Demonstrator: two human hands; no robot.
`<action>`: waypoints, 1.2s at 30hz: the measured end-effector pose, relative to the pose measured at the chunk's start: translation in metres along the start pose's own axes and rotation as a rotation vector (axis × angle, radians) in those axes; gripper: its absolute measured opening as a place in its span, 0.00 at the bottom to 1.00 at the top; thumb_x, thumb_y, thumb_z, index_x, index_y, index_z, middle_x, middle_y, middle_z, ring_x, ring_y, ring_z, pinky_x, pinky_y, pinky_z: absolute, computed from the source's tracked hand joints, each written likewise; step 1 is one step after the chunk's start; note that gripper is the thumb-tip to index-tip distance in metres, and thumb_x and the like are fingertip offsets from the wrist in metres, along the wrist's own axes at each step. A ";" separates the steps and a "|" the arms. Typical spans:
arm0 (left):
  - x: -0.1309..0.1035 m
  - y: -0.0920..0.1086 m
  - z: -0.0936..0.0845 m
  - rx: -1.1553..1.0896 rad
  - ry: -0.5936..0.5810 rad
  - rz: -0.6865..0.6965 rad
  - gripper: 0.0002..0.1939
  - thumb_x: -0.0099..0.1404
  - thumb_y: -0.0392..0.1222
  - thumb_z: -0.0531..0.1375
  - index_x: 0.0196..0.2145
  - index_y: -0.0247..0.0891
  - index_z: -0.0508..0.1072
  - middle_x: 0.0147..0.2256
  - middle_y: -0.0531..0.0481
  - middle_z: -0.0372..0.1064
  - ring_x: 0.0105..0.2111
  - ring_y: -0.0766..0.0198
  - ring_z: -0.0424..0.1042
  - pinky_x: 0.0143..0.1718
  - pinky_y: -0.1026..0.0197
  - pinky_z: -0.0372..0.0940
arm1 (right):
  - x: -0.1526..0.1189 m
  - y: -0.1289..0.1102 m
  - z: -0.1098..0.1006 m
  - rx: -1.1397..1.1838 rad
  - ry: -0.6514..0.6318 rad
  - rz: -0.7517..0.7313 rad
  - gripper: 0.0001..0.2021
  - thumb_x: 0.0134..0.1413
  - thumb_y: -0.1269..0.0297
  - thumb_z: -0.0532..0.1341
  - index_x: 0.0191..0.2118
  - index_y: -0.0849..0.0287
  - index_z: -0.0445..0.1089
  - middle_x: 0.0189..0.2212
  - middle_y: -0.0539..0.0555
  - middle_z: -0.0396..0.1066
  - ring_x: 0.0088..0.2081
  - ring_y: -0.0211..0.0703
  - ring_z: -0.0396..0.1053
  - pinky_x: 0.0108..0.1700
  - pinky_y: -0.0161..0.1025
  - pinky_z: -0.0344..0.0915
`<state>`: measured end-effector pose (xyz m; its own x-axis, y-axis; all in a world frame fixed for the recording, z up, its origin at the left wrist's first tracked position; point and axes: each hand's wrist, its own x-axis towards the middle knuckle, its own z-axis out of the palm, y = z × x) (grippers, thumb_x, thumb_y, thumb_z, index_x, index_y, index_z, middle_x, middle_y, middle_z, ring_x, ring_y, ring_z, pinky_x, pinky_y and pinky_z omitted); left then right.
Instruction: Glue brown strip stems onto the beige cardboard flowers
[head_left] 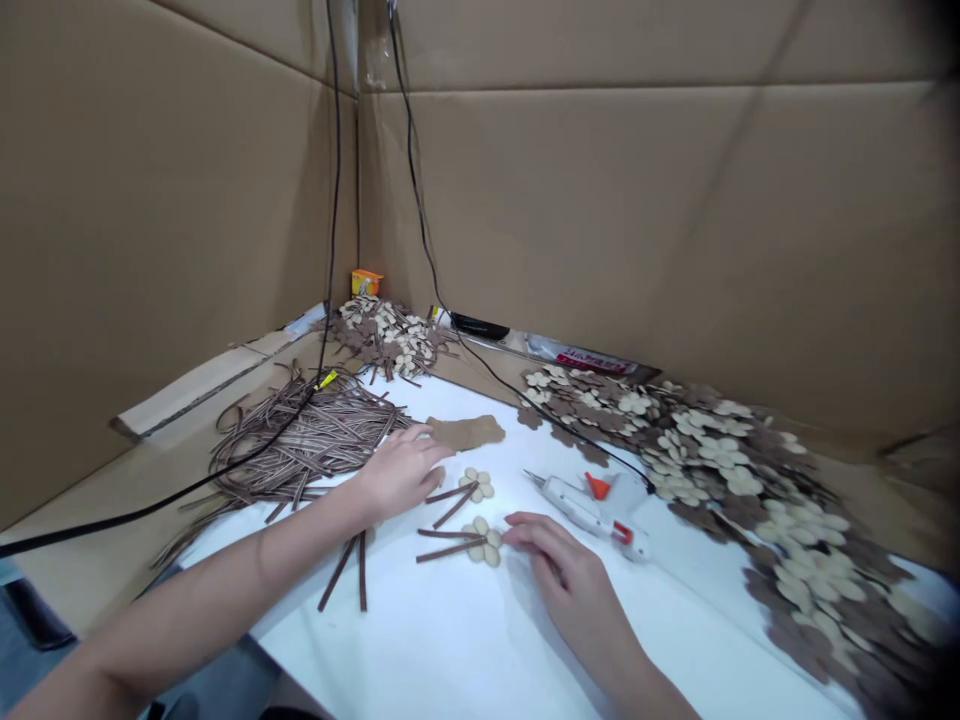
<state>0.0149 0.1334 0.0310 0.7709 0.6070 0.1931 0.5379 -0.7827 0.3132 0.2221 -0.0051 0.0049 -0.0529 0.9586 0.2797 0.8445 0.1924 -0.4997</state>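
Cream flower [491, 553], two brown strips [448, 551] pointing left, lies on a white table [420, 650]. Left to right, I see remotely: a strip heap [322, 432]; the left hand [401, 470], curled, any grip I can't tell; that flower; just beside it, the right hand [568, 572], loosely bent, its hold unclear; a glue gun [581, 507].

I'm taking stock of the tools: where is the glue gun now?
In the head view, the white glue gun lies on the white surface right of centre, between the right hand and the larger flower pile.
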 end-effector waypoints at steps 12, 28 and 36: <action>0.044 0.014 0.013 -0.049 -0.101 0.093 0.11 0.55 0.38 0.60 0.38 0.36 0.72 0.39 0.44 0.67 0.46 0.50 0.59 0.47 0.53 0.55 | 0.016 -0.030 0.020 0.070 -0.063 0.267 0.07 0.48 0.60 0.56 0.33 0.55 0.64 0.34 0.53 0.64 0.33 0.46 0.65 0.34 0.40 0.60; 0.015 0.018 0.019 -0.964 0.003 -0.170 0.13 0.55 0.42 0.60 0.37 0.36 0.64 0.30 0.53 0.64 0.30 0.67 0.64 0.30 0.67 0.58 | 0.034 -0.008 -0.003 0.652 0.047 0.228 0.18 0.51 0.53 0.59 0.44 0.57 0.64 0.41 0.56 0.70 0.40 0.45 0.69 0.42 0.40 0.65; 0.008 0.026 -0.002 -1.388 -0.023 -0.243 0.21 0.47 0.50 0.67 0.36 0.34 0.71 0.33 0.48 0.70 0.34 0.63 0.69 0.37 0.63 0.62 | 0.054 -0.023 -0.005 0.785 0.096 0.202 0.18 0.47 0.54 0.64 0.42 0.58 0.66 0.36 0.56 0.73 0.37 0.44 0.71 0.43 0.42 0.67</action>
<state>0.0343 0.1184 0.0429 0.7213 0.6926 -0.0078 -0.1031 0.1185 0.9876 0.2022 0.0412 0.0355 0.1365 0.9753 0.1737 0.2113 0.1426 -0.9670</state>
